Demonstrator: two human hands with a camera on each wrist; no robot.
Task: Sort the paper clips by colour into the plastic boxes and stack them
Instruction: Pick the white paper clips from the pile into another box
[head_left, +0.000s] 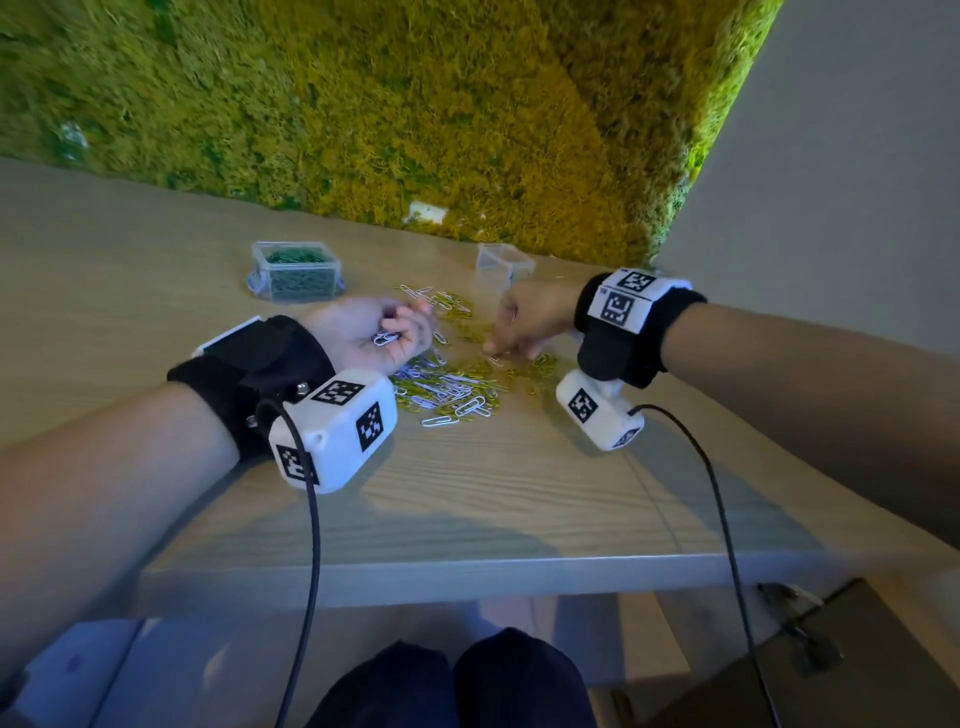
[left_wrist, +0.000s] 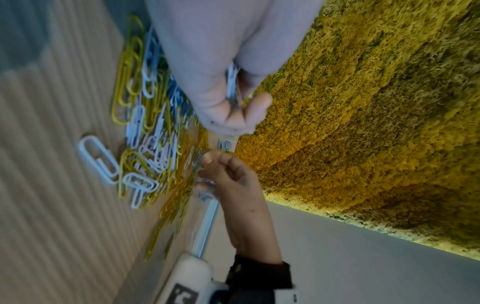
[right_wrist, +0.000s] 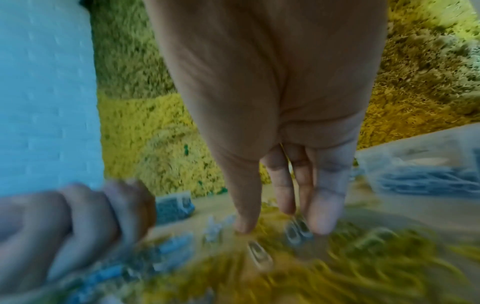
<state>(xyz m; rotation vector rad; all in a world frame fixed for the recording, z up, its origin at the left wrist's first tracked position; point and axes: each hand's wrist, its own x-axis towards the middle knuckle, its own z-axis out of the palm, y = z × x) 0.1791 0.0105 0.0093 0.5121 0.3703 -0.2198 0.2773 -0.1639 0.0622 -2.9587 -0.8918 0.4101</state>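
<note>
On the worktop (head_left: 467, 499), a pile of white and yellow paper clips (head_left: 452, 389) lies between both hands. Left hand (head_left: 374, 332) curls around white clips (head_left: 385, 339); right hand (head_left: 524, 322) fingers (right_wrist: 327, 205) reach down, extended, touching the pile. A green-filled box (head_left: 296, 270) sits beyond the left fingers.

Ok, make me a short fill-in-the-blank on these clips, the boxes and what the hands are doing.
1. The lidless box at far left is full of ____ clips.
2. The left hand, palm up, holds a bunch of ____ clips.
3. The loose pile on the table mixes white clips with ____ ones.
4. The right hand reaches its fingertips down to the ____.

Missing words: green; white; yellow; pile
</note>
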